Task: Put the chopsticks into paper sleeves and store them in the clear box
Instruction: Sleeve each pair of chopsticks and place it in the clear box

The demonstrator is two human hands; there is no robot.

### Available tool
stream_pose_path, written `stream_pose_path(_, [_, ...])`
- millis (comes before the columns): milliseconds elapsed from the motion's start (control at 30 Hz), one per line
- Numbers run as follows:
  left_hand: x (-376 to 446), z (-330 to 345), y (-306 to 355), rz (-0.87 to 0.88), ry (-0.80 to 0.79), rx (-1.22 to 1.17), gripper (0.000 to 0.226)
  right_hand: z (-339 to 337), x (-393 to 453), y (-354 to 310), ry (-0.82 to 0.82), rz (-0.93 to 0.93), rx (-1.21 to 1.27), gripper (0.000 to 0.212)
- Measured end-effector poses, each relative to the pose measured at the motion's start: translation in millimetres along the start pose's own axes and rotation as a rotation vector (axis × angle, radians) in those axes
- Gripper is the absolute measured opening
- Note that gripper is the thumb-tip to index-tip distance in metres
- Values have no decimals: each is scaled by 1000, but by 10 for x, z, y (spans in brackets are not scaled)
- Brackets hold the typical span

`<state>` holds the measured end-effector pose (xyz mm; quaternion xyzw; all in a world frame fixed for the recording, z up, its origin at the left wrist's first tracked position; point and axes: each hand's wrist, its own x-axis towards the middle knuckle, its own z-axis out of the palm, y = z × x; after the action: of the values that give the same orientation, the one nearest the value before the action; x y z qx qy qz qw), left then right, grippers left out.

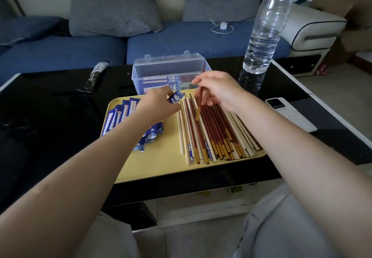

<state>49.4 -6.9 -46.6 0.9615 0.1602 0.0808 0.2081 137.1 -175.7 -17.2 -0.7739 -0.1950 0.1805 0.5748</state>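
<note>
On the yellow tray [161,167] lie several loose chopsticks [217,137], red-brown and pale, on the right, and a stack of blue paper sleeves [124,115] on the left. My left hand [159,105] pinches the end of one blue sleeve [177,97] near the tray's far edge. My right hand [219,88] holds a red-brown chopstick [199,105] tilted over the pile, its orange end down. The clear box [171,70] stands open behind the tray with several sleeved chopsticks inside.
A tall water bottle [263,36] stands on the black table [50,107] at the right of the box. A white phone [289,113] lies right of the tray. A dark wrapper [96,76] lies at the far left. A blue sofa [181,40] is behind.
</note>
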Motion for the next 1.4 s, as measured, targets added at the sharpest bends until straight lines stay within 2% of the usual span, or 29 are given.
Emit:
stream_pose_path(67, [0,-5,23,-15,-36,-74,27,-17,0,-26,-26,27,203,23])
stream_pose_path(167, [5,-7,57,-29,-110,-133,20,-54,6,-26,-72,-37,349,19])
stream_pose_path(267, [6,-9,72,-41,-173,-196,17,-104,30,-17,32,-88,329,17])
stream_pose_path(333, [5,-14,79,-51,-199,-253,16,-130,68,-10,129,-100,327,24])
stream_pose_path(467, [-8,-26,109,-31,-237,-303,15,-158,121,5,254,-56,371,26])
stream_pose_path(600, [-35,-47,132,14,-236,-316,8,-157,128,41,296,-19,339,29])
stream_pose_path(767, [-48,-63,153,37,-236,-320,10,-176,144,42,348,-17,328,29])
stream_pose_path(900, [-61,-65,177,53,-262,-347,16,-110,137,71,232,-3,337,28])
stream_pose_path(1000, [-74,-56,200,37,-268,-389,19,2,66,101,-30,59,173,26])
stream_pose_path(1100, [-79,-41,235,-29,-263,-500,19,99,8,92,-255,160,-20,39])
stream_pose_path(1200, [-80,-14,258,-148,-238,-598,21,133,19,89,-197,160,-116,39])
stream_pose_path(1233, [-82,3,250,-205,-229,-644,19,134,22,106,-169,139,-214,36])
stream_pose_path(1333, [-82,37,227,-352,-228,-809,12,147,-4,145,-188,82,-704,28])
stream_pose_path(1400, [-81,42,213,-397,-235,-868,14,188,-44,146,-247,110,-908,25])
